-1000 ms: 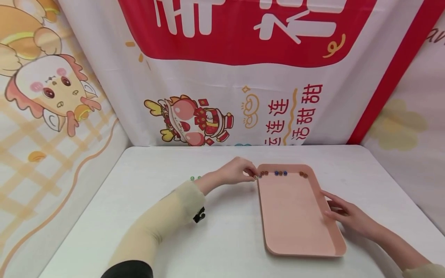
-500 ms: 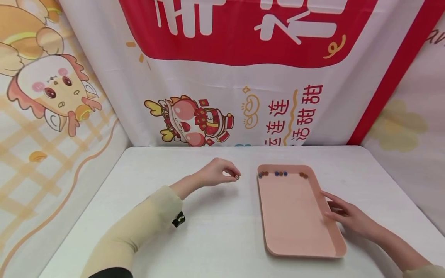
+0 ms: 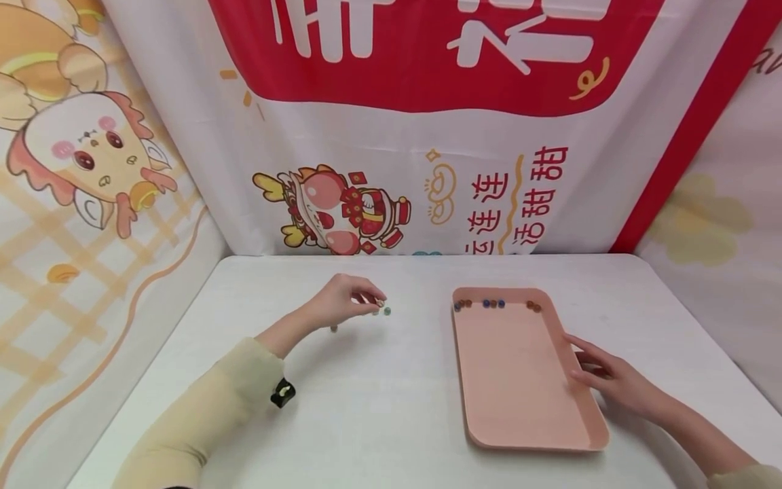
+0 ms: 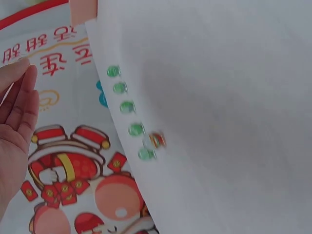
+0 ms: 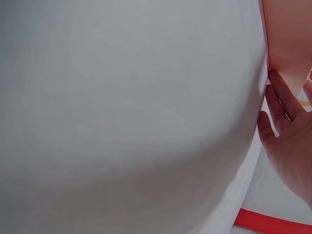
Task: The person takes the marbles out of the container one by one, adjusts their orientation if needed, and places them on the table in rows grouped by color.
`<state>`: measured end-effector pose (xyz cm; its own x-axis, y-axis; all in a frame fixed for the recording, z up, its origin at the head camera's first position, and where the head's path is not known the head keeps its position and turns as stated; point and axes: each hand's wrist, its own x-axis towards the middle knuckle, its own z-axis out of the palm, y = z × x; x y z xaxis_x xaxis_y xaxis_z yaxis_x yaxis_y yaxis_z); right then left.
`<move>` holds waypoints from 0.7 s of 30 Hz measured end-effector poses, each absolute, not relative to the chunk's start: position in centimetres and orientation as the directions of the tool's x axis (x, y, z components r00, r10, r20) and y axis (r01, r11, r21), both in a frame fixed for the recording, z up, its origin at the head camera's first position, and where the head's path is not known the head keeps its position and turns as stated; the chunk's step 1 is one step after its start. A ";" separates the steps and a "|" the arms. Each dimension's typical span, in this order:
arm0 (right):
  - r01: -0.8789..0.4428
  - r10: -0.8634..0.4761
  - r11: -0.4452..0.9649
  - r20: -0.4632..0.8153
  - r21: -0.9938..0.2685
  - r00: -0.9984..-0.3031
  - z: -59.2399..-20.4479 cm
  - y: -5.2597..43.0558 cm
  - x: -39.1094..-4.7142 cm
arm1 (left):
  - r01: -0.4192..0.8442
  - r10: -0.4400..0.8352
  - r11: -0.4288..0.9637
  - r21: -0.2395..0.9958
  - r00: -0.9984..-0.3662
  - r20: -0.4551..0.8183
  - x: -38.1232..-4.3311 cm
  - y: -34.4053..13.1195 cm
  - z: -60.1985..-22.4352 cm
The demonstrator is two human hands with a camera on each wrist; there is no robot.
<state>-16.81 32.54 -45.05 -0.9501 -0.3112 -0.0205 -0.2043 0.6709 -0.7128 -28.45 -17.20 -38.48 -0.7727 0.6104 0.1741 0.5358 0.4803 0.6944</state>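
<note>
My left hand [image 3: 342, 299] is over the far left of the table, pinching a small pale, brownish marble [image 3: 380, 303] between thumb and index finger. Right by its fingertips lies a green marble [image 3: 387, 311]; the left wrist view has several green marbles [image 4: 127, 107] in a row, with a red-and-orange marble [image 4: 157, 140] beside them. Another marble [image 3: 333, 329] shows under the left wrist. My right hand [image 3: 620, 384] holds the right wall of a pink tray [image 3: 519, 380], thumb over the rim. Fingers [image 5: 278, 109] lie along its outside in the right wrist view.
Along the tray's far end sit several brown marbles [image 3: 533, 307] and blue marbles [image 3: 501, 304]. The white table [image 3: 379, 421] ends at a printed cloth backdrop [image 3: 391, 129], with another printed cloth [image 3: 91, 224] on the left.
My left hand has moved left, away from the tray's far left corner, with a marble between its fingertips. A blue marble now rests inside that corner. The tray and my right hand stay put.
</note>
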 end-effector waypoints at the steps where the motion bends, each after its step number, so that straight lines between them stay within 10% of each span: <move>1: -0.207 -0.313 0.671 -0.020 -0.712 -0.949 -45.0 32.5 -16.8 | 0.523 0.597 0.499 0.691 -0.786 0.162 -28.4 -17.7 -38.4; 21: -0.174 -0.305 0.665 -0.051 -0.727 -0.951 -44.9 32.4 -17.0 | 0.437 0.559 0.651 0.620 -0.829 -0.002 -29.6 -23.2 -40.2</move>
<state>-16.95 32.43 -44.87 -0.9510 -0.3049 -0.0515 -0.1737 0.6645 -0.7268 -29.65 -23.18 -40.20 -0.8292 0.5590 -0.0022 0.4374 0.6513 0.6201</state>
